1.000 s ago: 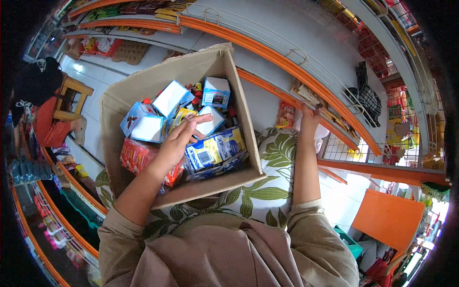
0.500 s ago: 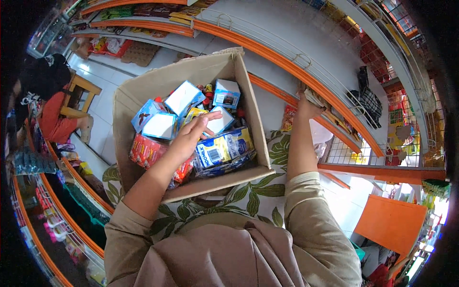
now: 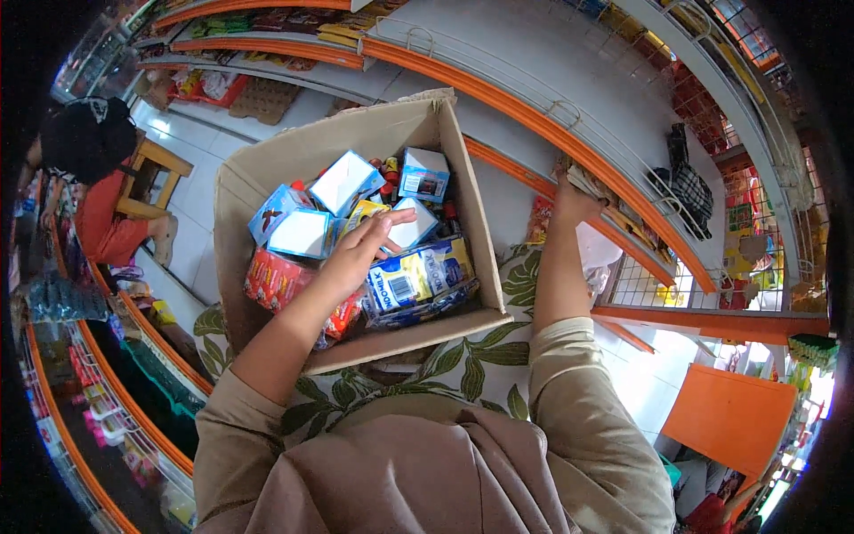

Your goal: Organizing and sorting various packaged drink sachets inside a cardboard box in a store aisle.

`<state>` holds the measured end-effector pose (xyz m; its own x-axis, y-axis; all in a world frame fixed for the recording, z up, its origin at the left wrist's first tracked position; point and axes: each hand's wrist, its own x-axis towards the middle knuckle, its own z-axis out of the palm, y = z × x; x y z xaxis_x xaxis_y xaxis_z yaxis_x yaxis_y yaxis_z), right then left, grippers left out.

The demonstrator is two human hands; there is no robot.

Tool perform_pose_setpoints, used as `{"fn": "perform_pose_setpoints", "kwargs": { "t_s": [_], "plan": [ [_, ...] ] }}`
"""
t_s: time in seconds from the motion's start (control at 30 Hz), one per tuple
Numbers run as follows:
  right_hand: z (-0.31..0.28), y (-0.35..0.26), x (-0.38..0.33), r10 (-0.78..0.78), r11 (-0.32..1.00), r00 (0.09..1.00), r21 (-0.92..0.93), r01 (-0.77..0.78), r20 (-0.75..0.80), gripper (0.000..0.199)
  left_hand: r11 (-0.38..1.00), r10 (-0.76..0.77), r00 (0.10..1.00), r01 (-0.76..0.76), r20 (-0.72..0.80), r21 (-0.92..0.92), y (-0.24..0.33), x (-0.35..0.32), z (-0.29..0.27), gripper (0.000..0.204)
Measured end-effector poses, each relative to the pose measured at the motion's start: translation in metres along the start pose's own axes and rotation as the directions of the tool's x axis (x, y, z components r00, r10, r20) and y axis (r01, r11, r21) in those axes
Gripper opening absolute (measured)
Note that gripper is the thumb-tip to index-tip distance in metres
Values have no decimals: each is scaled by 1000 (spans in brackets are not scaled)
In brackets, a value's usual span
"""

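A white-and-blue carton (image 3: pixel 411 228) near the cardboard box's (image 3: pixel 267 169) centre is being touched by the spread-open left hand (image 3: pixel 356 254); packets (image 3: pixel 583 181) at the shelf's (image 3: pixel 534 125) edge are being gripped by the right hand (image 3: pixel 572 200).

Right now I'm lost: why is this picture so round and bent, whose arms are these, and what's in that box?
The picture comes from a wide fisheye camera worn on a person's head, looking down, so straight shelf edges curve toward the rim. The two arms that come up from the lower edge are that person's own; no machine is involved. The left hand is down inside an open cardboard box, resting on the goods there: blue-and-white cartons, red packets and a yellow-and-blue bundle. Whether it grips anything, I cannot tell. The right hand reaches up to the orange-edged shelf and touches packets there; its fingers are mostly hidden. The box seems to rest against a leaf-patterned cloth. At far left another person in red sits near a wooden stool.
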<state>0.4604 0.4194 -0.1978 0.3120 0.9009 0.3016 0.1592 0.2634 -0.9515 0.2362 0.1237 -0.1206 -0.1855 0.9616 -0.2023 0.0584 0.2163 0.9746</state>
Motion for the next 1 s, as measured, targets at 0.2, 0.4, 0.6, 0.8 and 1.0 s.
{"fn": "perform_pose_setpoints", "kwargs": {
  "t_s": [0.2,0.4,0.6,0.8,1.0],
  "plan": [
    [1,-8,-3,20,994,999,-106,-23,-30,113,1000,-10,1000,9,-12,-12,0,-2,-1,47],
    [3,31,5,-87,798,985,-602,-19,-147,126,1000,0,1000,0,-4,-18,-1,0,0,47],
    [3,26,-1,-79,820,985,-571,-22,-150,134,1000,-8,1000,8,-6,-29,-1,0,0,47],
    [-1,-5,-10,216,823,969,-512,-247,-121,141,999,-16,1000,16,-8,-36,0,-1,0,48],
    [3,15,-1,129,711,969,-661,-239,-211,151,1000,-3,1000,3,7,-19,-2,0,0,49]
  ]
}}
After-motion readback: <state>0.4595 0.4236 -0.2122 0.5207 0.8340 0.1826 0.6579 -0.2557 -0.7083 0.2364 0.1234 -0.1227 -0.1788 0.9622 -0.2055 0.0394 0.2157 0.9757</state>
